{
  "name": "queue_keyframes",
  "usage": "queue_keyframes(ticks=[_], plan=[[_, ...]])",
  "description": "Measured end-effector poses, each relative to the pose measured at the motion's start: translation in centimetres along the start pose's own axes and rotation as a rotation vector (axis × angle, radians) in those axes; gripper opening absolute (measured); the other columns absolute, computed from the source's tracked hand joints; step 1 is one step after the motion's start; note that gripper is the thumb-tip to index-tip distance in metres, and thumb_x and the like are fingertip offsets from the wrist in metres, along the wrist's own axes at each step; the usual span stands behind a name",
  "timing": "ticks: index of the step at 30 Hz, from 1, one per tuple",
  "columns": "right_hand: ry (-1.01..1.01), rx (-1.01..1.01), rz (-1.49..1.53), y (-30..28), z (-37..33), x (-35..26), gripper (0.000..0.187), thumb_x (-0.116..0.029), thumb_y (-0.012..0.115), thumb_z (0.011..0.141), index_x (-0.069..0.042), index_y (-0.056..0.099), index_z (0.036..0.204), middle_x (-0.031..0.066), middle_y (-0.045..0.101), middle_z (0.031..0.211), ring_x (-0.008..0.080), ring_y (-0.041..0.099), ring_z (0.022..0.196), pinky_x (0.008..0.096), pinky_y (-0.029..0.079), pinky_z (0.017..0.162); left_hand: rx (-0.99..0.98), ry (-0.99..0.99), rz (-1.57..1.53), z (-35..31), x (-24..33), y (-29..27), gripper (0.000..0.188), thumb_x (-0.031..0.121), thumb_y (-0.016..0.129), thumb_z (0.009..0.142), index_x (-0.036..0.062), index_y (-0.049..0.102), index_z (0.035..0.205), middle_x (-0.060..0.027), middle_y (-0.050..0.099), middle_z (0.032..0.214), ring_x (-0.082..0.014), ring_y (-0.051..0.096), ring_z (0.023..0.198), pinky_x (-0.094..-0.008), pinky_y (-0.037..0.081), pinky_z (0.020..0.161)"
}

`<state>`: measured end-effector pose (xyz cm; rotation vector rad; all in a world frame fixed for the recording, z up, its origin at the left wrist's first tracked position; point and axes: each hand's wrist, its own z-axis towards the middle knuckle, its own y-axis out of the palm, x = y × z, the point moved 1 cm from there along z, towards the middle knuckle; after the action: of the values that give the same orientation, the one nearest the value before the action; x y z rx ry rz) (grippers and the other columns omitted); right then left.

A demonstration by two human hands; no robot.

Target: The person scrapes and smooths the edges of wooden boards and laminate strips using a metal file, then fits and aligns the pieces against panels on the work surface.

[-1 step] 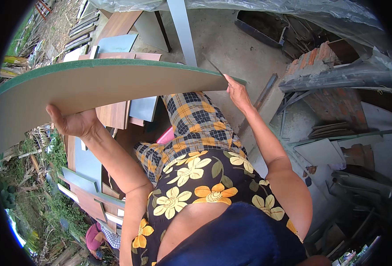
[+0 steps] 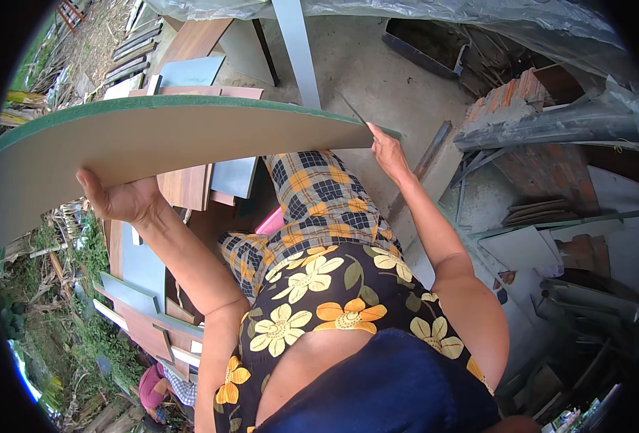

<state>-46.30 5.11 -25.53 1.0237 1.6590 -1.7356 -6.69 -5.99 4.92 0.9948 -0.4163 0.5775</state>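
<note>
A long board (image 2: 189,137) with a beige face and a green edge stretches across the view, from the far left to my right hand. My left hand (image 2: 121,196) grips its lower side, thumb on the beige face and the other fingers partly hidden. At the board's right end, my right hand (image 2: 387,153) is closed round a thin, dark, knife-like blade (image 2: 352,108). The blade's tip points up and left past the green edge. Its handle is hidden in my fingers, and I cannot tell whether the blade touches the board.
Stacked wooden and grey panels (image 2: 142,260) lie to the left, beyond my left forearm. A pale upright strip (image 2: 298,54) stands behind the board. At the far right are a dark tub (image 2: 422,47), bricks (image 2: 507,94) and loose boards (image 2: 522,252). Another person (image 2: 157,386) bends at the lower left.
The blade in my right hand has shifted very slightly, and the hand with it. The board and my left hand stay where they were.
</note>
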Motion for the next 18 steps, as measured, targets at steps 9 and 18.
queue_keyframes(ticks=[9,18], plan=[[0.235,-0.141,0.002,-0.8,1.5,-1.7,0.044,-0.008,0.045,0.096,-0.011,0.051,0.139,0.0129,0.066,0.075,0.0235,0.065,0.075,0.0353,0.05,0.076,0.149,0.103,0.125,-0.8,-1.7,1.8,0.042,0.022,0.061,0.092,0.0043,0.053,0.129,-0.0099,0.062,0.121,-0.0247,0.058,0.114,-0.0425,0.043,0.1],[-0.464,-0.067,0.259,-7.9,0.4,-29.9,0.047,-0.001,0.043,0.099,-0.011,0.045,0.144,0.0022,0.052,0.072,0.0063,0.042,0.058,0.0232,0.042,0.058,0.066,0.062,0.152,0.2,-4.1,4.9,0.042,0.02,0.062,0.091,0.0018,0.053,0.128,-0.0102,0.061,0.119,-0.024,0.06,0.112,-0.0388,0.048,0.096]])
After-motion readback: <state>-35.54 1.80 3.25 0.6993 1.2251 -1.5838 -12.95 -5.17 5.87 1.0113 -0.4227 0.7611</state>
